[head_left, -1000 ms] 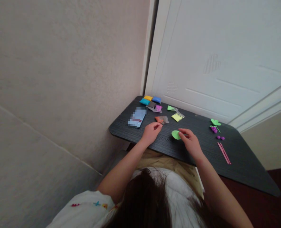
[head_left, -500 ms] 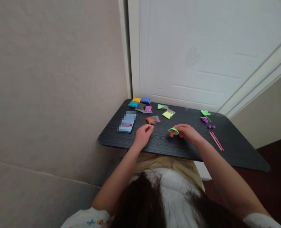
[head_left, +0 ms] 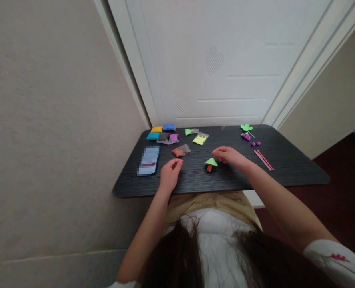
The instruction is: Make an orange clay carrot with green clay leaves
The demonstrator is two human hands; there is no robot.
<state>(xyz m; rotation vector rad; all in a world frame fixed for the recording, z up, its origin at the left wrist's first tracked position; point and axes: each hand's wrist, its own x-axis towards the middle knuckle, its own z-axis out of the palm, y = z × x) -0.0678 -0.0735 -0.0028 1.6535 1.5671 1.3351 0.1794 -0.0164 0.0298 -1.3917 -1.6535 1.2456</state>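
Observation:
A small clay tree (head_left: 210,163), with a light-green cone-shaped top and an orange-red trunk, is on the dark table in front of me. Just to its right, my right hand (head_left: 229,156) is open, its fingers loosely bent and apart, with nothing held. My left hand (head_left: 169,174) rests near the front of the table, fingers curled and the tips of thumb and forefinger close together; no object shows in it. Beyond its fingertips lies an opened clear packet of orange clay (head_left: 181,151).
Several clay packets, including a yellow one (head_left: 200,138) and a blue one (head_left: 168,127), lie along the back. A phone (head_left: 149,161) is at left. On the right are a green clay leaf shape (head_left: 246,128), purple clay balls (head_left: 246,137) and pink sticks (head_left: 264,160).
My right hand has let go of the clay tree and drawn slightly away, and the tree now stands more upright. The left hand keeps its curled pose. The view has shifted.

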